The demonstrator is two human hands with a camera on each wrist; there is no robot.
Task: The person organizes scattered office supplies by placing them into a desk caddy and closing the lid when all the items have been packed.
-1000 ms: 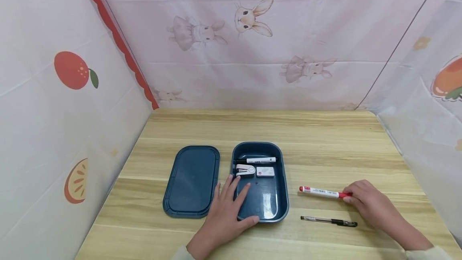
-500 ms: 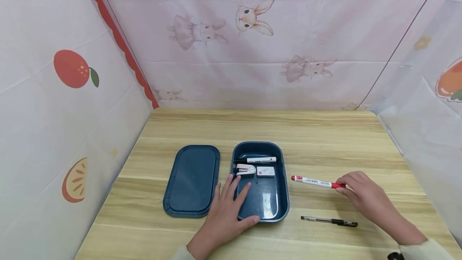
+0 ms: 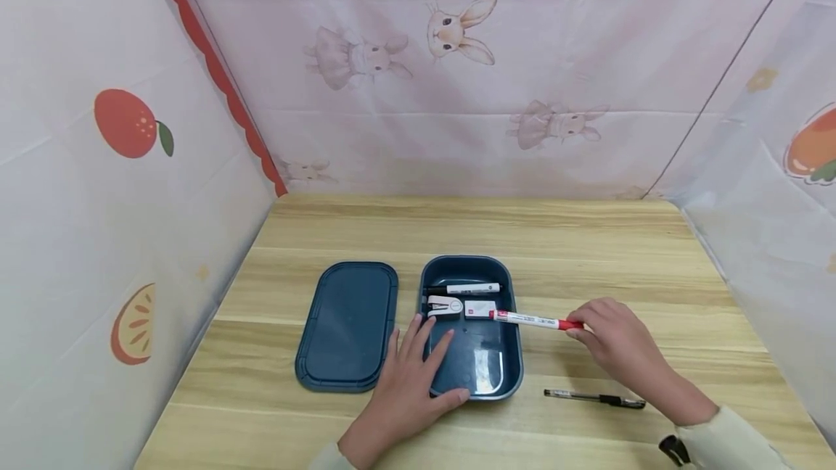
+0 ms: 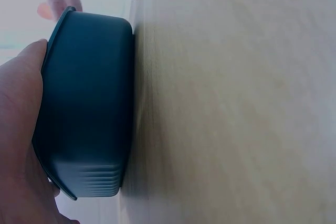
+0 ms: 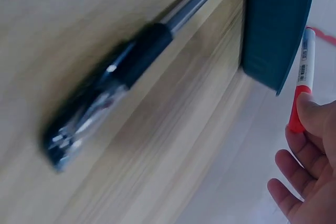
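Note:
A dark blue box [image 3: 516, 361] lies open on the wooden table [image 3: 470, 227]. Inside it are a black-capped marker [image 3: 465, 289], a small white stapler [image 3: 444, 307] and a white eraser [image 3: 480, 310]. My left hand [image 3: 413, 372] rests on the box's near left rim, fingers straight over the edge, thumb along the front wall [image 4: 84, 124]. My right hand [image 3: 614, 343] pinches the red end of a red-and-white marker [image 3: 532, 320], held level with its tip over the box's right rim. In the right wrist view the red-and-white marker [image 5: 302, 85] hangs by the box wall [image 5: 273, 24].
The box's blue lid [image 3: 347, 325] lies flat just left of the box. A black pen [image 3: 594, 400] rests on the table near the front right, close under my right wrist; the same black pen [image 5: 131, 72] shows large and blurred. Printed cloth walls enclose the table on three sides.
My right hand lifted the red-and-white marker off the table and carried it left until its tip reached over the box. The left hand and the black pen stayed put.

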